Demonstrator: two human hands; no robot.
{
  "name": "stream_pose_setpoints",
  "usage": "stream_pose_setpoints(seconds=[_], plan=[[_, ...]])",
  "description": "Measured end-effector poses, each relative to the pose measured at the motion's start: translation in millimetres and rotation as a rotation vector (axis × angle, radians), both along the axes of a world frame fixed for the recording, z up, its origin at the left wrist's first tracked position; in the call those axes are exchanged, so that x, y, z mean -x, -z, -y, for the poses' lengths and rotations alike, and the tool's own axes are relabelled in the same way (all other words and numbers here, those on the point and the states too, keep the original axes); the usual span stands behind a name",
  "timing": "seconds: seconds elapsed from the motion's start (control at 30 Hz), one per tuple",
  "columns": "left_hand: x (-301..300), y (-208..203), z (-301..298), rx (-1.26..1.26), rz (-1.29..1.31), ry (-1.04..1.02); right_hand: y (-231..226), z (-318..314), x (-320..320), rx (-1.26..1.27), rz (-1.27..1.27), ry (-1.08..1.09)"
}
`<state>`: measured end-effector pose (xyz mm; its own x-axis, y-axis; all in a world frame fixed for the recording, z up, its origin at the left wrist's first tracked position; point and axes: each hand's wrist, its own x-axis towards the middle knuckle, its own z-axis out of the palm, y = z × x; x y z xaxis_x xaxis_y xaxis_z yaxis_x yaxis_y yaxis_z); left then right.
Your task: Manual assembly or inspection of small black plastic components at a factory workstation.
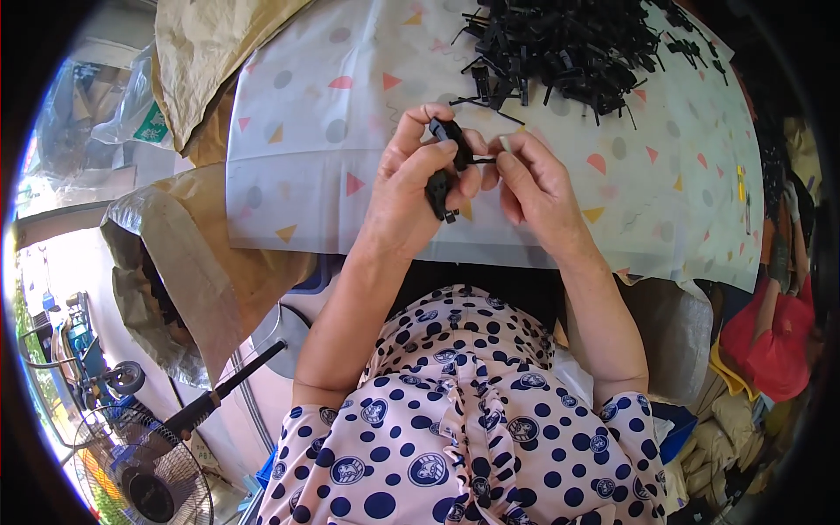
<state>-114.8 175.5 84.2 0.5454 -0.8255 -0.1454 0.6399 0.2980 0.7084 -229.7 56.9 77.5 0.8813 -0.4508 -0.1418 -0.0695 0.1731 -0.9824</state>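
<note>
My left hand is closed around a small black plastic part, held above the near half of the table. Another black piece pokes out below its fingers; I cannot tell whether the two are joined. From the upper part a thin black stem sticks out to the right. The thumb and fingers of my right hand pinch the end of that stem. Something small and pale shows at those fingertips, too small to name. Beyond my hands, a heap of similar black parts lies on the table.
A pale cloth with coloured shapes covers the table. Several loose black parts lie right of the heap, and a yellow tool near the right edge. Left are an open brown paper sack and a fan. A person in red is at far right.
</note>
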Motion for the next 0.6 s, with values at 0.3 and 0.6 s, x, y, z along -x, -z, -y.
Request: stream_pose_setpoints(seconds=[0.3,0.6], plan=[[15,-3,-10,-0.049,0.056,0.160,-6,4,8,-0.104,0.112,-0.006],[22,-5,-4,-0.202,0.298,0.259,7,19,16,-0.162,-0.017,-0.102]])
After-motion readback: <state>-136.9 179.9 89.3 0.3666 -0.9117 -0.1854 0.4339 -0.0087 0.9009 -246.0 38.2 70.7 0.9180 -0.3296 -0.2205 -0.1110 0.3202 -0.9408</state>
